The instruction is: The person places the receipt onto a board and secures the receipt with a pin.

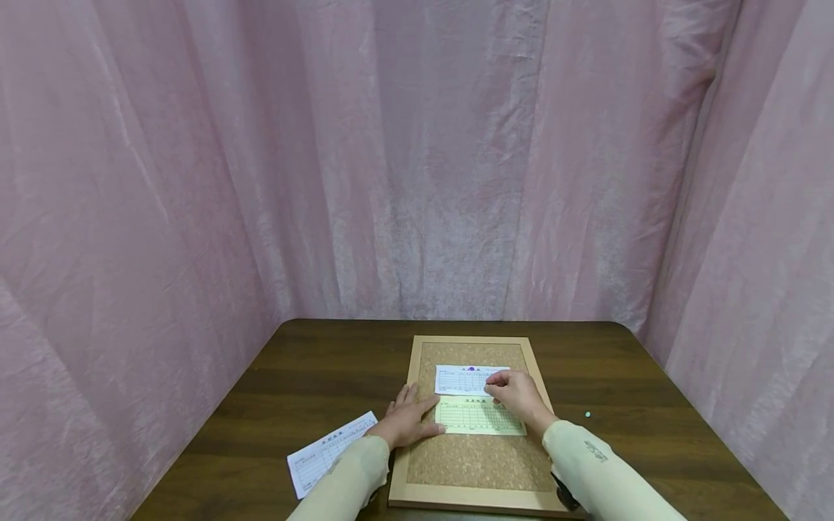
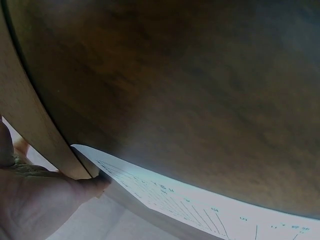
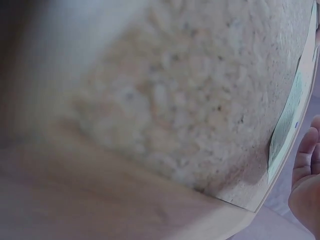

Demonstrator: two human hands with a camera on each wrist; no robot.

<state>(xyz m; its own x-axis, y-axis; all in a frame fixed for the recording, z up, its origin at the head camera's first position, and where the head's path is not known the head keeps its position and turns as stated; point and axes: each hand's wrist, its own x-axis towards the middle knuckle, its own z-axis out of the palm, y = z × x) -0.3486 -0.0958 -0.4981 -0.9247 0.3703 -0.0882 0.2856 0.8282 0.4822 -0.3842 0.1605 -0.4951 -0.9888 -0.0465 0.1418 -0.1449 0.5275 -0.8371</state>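
Observation:
A cork board with a light wooden frame lies on the table. On it are a white printed form with a purple pushpin at its top edge and, just below, a green printed form. My left hand rests spread over the board's left frame, thumb and fingertips at the green form's left edge. Over the right end of the forms, my right hand brings thumb and forefinger together near the white form's lower edge. I cannot tell whether something small is between those fingertips.
A loose white form lies aslant on the dark wooden table, left of the board and partly under my left forearm. A small mint-green piece lies on the table right of the board. Pink curtains hang around the table.

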